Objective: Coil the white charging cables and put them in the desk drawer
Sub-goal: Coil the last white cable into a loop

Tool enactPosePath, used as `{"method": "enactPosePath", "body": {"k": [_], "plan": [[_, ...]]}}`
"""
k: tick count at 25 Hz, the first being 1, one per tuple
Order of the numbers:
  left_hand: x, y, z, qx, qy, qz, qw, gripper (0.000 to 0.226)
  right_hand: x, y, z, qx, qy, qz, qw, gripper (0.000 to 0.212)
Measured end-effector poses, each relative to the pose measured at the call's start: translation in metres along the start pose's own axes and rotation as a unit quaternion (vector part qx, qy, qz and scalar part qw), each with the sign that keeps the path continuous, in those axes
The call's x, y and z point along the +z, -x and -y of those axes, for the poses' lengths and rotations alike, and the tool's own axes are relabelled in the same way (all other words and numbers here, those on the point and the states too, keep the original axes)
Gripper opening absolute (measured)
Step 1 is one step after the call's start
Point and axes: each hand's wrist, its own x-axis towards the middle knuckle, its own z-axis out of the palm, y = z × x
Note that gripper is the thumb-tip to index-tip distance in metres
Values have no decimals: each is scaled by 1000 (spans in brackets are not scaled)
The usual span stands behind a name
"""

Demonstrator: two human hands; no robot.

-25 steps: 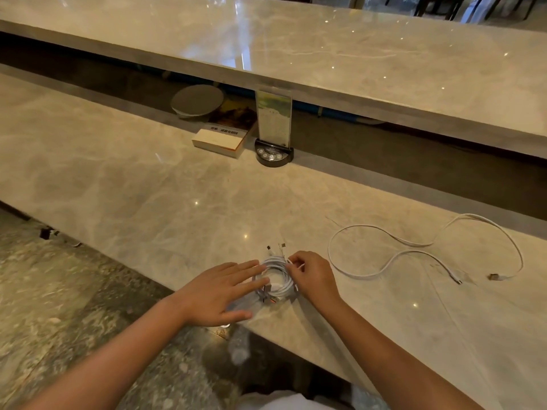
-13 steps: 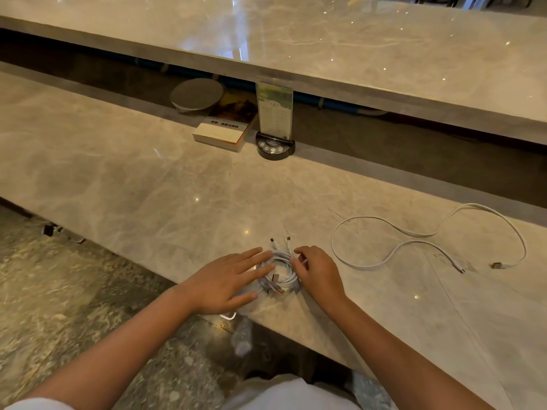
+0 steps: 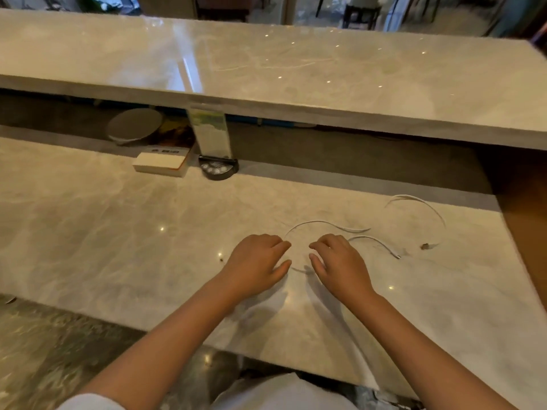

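- Hands over near part of marble table [image 3: 118, 232], palms down, either side of a loose white cable [image 3: 322, 224]
- Left hand [image 3: 256, 266]: fingers bent downward, thumb out toward the gap; no cable visibly in it; whether its fingertips touch the table or the cable cannot be told through motion blur
- Right hand [image 3: 340, 263]: same posture, mirrored, fingers loosely curled, nothing visibly pinched; cable passes close behind its knuckles
- Cable is uncoiled: one arc runs from beside left fingertips over to the right, a second strand leads to a small plug [image 3: 398, 256], a further arc [image 3: 420, 205] sweeps toward the table's right edge, and a dark connector [image 3: 426, 246] lies near it
- Short bit of white line shows between the two thumbs, so the loop probably closes under the hands
- Judgement: hands set at either side of the loop look placed to gather the cable inward and start a coil; coiling of this cable not yet begun
- No drawer in view; stowing step not yet done
- At rear of table, under raised counter [image 3: 296, 84]: white box [image 3: 159, 164], clear sign holder [image 3: 211, 137] on dark round base, round grey disc [image 3: 134, 125]; all well apart from cable
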Motion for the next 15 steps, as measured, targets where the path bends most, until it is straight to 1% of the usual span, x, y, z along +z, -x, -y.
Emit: {"method": "enactPosePath", "body": {"k": [3,4,6,8,10,11,12,13,14,15], "plan": [[28,-39,-30,-6,-8,14,1000,47,-18,16,-54,62,43,-10,997,20],[40,-50,-41,-4,-4,15,1000,44,-21,23,-74,85,62,-10,994,23],[57,-65,-60,-15,-3,45,999,33,-25,35,-112,136,90,-4,987,32],[72,-74,-73,-33,-18,80,996,23,-33,43,-147,209,100,12,973,42],[77,-77,-78,-41,-41,120,991,14,-42,49,-173,263,120,59,955,49],[80,-78,-80,-49,-48,132,989,21,-46,51,-184,272,133,93,948,51],[86,-79,-79,-51,-65,114,990,26,-49,52,-191,274,140,120,944,52],[90,-81,-77,-62,-51,120,989,24,-50,52,-197,267,142,127,945,52],[93,-83,-76,-78,-29,105,991,18,-50,51,-201,255,142,125,948,48],[96,-84,-73,-106,-1,104,989,17,-51,48,-204,242,141,117,953,41]]}}
